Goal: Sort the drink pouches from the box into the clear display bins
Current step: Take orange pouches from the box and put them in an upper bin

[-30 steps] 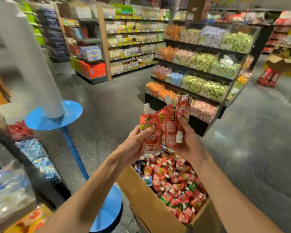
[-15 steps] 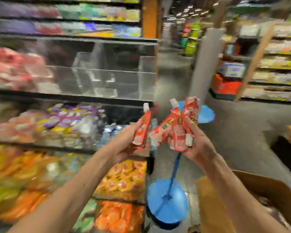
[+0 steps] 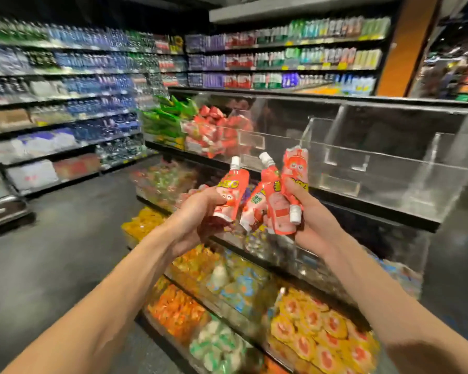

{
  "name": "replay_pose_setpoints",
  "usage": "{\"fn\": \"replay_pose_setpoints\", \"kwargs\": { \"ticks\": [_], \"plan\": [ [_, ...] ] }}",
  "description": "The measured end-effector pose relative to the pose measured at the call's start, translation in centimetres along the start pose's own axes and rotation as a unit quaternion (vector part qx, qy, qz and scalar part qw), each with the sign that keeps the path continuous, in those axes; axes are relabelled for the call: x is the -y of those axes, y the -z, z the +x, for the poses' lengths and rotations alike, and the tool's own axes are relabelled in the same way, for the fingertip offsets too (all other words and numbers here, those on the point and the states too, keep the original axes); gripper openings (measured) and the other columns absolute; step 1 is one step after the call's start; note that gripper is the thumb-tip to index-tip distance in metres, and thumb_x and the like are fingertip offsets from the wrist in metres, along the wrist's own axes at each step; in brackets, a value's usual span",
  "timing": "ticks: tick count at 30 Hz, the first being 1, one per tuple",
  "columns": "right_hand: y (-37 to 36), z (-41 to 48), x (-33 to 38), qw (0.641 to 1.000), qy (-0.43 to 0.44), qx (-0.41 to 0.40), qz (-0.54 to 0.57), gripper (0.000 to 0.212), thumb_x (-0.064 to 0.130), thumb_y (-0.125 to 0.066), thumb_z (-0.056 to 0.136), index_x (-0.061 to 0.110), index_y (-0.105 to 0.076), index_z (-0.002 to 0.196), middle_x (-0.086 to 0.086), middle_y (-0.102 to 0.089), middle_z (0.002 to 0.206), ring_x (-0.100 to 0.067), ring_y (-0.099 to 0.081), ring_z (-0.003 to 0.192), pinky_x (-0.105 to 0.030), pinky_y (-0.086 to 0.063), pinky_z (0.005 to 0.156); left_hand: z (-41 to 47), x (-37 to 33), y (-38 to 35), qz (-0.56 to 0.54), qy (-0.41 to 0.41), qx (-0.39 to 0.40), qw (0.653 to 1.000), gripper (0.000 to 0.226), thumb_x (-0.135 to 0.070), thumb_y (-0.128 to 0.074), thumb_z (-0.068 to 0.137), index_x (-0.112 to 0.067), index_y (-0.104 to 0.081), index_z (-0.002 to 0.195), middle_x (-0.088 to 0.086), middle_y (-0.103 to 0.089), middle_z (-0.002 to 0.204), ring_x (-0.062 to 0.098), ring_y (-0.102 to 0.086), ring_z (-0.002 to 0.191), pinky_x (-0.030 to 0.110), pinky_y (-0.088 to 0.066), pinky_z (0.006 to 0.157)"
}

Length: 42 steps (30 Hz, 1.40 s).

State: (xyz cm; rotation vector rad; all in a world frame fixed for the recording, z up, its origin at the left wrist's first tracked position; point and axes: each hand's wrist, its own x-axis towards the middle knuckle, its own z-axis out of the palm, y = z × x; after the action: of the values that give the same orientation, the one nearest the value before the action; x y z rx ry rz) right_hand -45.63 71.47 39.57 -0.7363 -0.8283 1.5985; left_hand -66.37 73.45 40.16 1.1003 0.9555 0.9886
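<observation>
Nearest and lowest, tiered trays (image 3: 257, 290) hold orange and yellow snack packs (image 3: 308, 327). Above them the left hand (image 3: 197, 211) has its fingers wrapped round one red pouch (image 3: 233, 190), cap up. Just beside it, the right hand (image 3: 311, 211) clutches a bunch (image 3: 278, 209) of more. Beyond stand the clear bins (image 3: 389, 168), with green packs (image 3: 162, 122) and red pouches (image 3: 216, 133) at the left end. Bottle shelves (image 3: 65, 76) line the far walls.

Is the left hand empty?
No, the left hand grips one red pouch; the right hand holds the other pouches.
</observation>
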Motion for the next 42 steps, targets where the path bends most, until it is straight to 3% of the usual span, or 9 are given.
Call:
{"fn": "replay_pose_setpoints", "kwargs": {
  "ticks": [4,8,13,17,22,25,29,36,42],
  "plan": [
    [-4.8,6.9,-0.8,1.0,0.026,0.001,-0.008,0.038,0.033,-0.065,0.08,0.006,-0.066,0.107,-0.011,-0.072,0.086,-0.023,-0.07,0.069,-0.036,-0.059,0.063,4.5,-3.2,6.4,0.072,-0.061,-0.025,0.995,0.035,-0.014,-0.065,0.091,-0.009,-0.059,0.125,0.01,-0.066,0.093,0.014,-0.057,0.058,0.026,-0.051,0.053],
    [-8.0,13.9,-1.4,0.998,0.064,-0.028,-0.003,0.076,0.037,-0.083,0.064,0.004,-0.06,0.129,-0.01,-0.07,0.101,-0.021,-0.069,0.078,-0.038,-0.058,0.072,9.2,-6.6,10.8,0.069,-0.102,-0.078,0.989,0.032,-0.009,-0.07,0.088,-0.014,-0.049,0.111,0.012,-0.063,0.081,0.015,-0.056,0.046,0.022,-0.049,0.044],
    [-8.6,19.8,-0.2,0.992,0.12,-0.043,0.015,0.041,0.03,-0.066,0.077,0.008,-0.065,0.112,-0.004,-0.073,0.082,-0.014,-0.07,0.063,-0.03,-0.058,0.059,16.3,-9.8,14.4,0.038,-0.109,-0.06,0.991,0.022,-0.017,-0.068,0.091,-0.014,-0.051,0.104,0.008,-0.066,0.069,0.018,-0.053,0.046,0.026,-0.048,0.041],
    [-8.2,24.4,2.8,0.982,0.164,-0.084,-0.028,0.044,0.032,-0.066,0.077,0.009,-0.066,0.116,-0.007,-0.075,0.095,-0.017,-0.072,0.076,-0.038,-0.06,0.076,23.0,-12.7,15.5,0.007,-0.124,-0.057,0.991,0.015,-0.021,-0.068,0.092,-0.021,-0.053,0.095,0.012,-0.065,0.097,0.02,-0.063,0.069,0.029,-0.053,0.043],
    [-7.5,30.4,6.9,0.973,0.197,-0.117,-0.042,0.054,0.033,-0.07,0.079,0.006,-0.063,0.125,-0.012,-0.07,0.114,-0.025,-0.069,0.094,-0.049,-0.051,0.098,29.8,-16.0,15.6,0.0,-0.165,-0.057,0.985,0.015,-0.005,-0.06,0.09,-0.02,-0.06,0.093,0.0,-0.065,0.077,0.009,-0.062,0.054,0.031,-0.056,0.055],
    [-7.5,33.2,8.4,0.973,0.195,-0.115,-0.042,0.048,0.033,-0.068,0.081,0.009,-0.064,0.122,-0.013,-0.072,0.112,-0.025,-0.071,0.093,-0.045,-0.057,0.087,33.0,-17.5,16.3,0.055,-0.183,-0.043,0.981,0.024,-0.001,-0.059,0.084,-0.02,-0.065,0.098,0.006,-0.07,0.088,0.013,-0.065,0.06,0.032,-0.055,0.063],
    [-7.1,35.8,9.4,0.972,0.206,-0.103,-0.045,0.032,0.029,-0.065,0.085,0.01,-0.067,0.111,-0.011,-0.075,0.104,-0.022,-0.073,0.086,-0.039,-0.061,0.078,37.6,-18.8,17.6,0.263,-0.29,-0.09,0.916,0.03,-0.02,-0.074,0.086,-0.029,-0.059,0.111,0.002,-0.065,0.1,0.013,-0.063,0.086,0.025,-0.05,0.067],
    [-6.3,37.2,10.0,0.951,0.245,-0.173,-0.072,0.031,0.029,-0.064,0.084,0.012,-0.067,0.109,-0.007,-0.076,0.098,-0.017,-0.074,0.08,-0.031,-0.06,0.067,45.3,-19.8,18.0,0.417,-0.447,0.0,0.791,0.042,-0.026,-0.088,0.071,-0.026,-0.06,0.102,-0.012,-0.067,0.087,0.006,-0.064,0.083,0.013,-0.046,0.075],
    [-7.2,37.1,9.3,0.926,0.272,-0.248,-0.087,0.038,0.031,-0.063,0.084,0.012,-0.066,0.118,-0.006,-0.075,0.103,-0.016,-0.073,0.081,-0.028,-0.059,0.064,51.2,-19.3,16.5,0.389,-0.48,0.096,0.781,0.032,-0.02,-0.086,0.071,-0.021,-0.069,0.097,-0.009,-0.072,0.087,0.012,-0.067,0.084,0.035,-0.053,0.084]
  ]
}}
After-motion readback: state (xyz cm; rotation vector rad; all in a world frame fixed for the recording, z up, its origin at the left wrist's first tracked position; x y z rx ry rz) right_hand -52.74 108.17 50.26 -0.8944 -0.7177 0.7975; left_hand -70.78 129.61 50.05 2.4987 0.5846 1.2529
